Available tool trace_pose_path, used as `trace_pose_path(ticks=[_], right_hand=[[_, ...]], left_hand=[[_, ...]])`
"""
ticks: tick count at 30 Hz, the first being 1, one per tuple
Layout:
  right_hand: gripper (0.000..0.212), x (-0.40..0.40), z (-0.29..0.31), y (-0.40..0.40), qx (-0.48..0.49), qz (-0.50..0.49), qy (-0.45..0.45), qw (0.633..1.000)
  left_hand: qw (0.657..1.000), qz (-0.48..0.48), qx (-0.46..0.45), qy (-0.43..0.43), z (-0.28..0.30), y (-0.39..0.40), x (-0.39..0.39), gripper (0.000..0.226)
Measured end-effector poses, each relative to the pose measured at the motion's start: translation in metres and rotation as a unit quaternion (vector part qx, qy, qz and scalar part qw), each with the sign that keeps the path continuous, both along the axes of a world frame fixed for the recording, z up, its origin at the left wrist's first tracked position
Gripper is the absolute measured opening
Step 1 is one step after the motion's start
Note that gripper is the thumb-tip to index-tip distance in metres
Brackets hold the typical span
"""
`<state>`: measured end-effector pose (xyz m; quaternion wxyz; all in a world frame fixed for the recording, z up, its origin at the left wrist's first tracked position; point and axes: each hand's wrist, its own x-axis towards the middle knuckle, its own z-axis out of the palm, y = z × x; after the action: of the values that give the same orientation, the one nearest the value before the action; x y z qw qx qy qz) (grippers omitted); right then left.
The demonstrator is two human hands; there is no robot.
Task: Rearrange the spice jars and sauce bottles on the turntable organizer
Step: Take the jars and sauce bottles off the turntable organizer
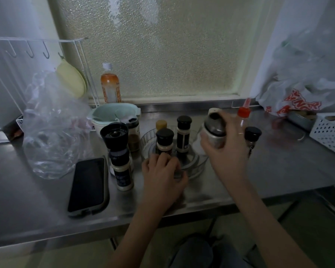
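A clear round turntable sits mid-counter. On it stand a short black-capped spice jar, a taller black-capped jar and, at the back, a yellow-capped jar. My left hand rests at the turntable's front rim, fingers curled against the short jar's base. My right hand holds a silver metal shaker, tilted, above the turntable's right edge. Behind that hand stand a red-capped sauce bottle and a black-capped jar.
Left of the turntable stand a black grinder, a pale spice jar, a brown jar and a phone. A plastic bag, green bowl, orange drink bottle, white basket and printed bag ring the steel counter.
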<state>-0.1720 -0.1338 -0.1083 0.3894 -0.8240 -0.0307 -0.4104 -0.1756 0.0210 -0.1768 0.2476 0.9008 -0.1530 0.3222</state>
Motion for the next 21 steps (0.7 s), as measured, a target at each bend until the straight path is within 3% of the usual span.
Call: trace_pose_path(ticks=[5,10,13,15,18,21], right_hand=[[0.062,0.011,-0.021,0.030,-0.064,0.060,0.115,0.990],[0.069,0.017,-0.028,0.039,-0.045,0.089,0.135,0.986],[0.059,0.010,-0.027,0.029,-0.039,0.124,0.144,0.981],[0.050,0.005,-0.024,0.012,-0.012,0.058,0.100,0.993],[0.046,0.005,-0.018,-0.032,0.030,-0.157,0.011,0.987],[0.054,0.009,-0.020,-0.078,-0.036,-0.297,0.075,0.951]], left_hand=[[0.999,0.004,0.021,-0.024,0.000,0.003,-0.001,0.019],[0.999,-0.019,0.033,-0.003,0.001,0.003,0.000,0.026],[0.999,-0.023,0.033,-0.015,0.000,0.003,0.001,0.019],[0.999,-0.018,0.023,-0.022,0.000,0.003,0.000,0.015],[1.000,-0.013,0.012,-0.018,0.002,0.002,0.000,0.016],[1.000,-0.021,0.010,-0.020,0.002,0.001,0.000,0.024]])
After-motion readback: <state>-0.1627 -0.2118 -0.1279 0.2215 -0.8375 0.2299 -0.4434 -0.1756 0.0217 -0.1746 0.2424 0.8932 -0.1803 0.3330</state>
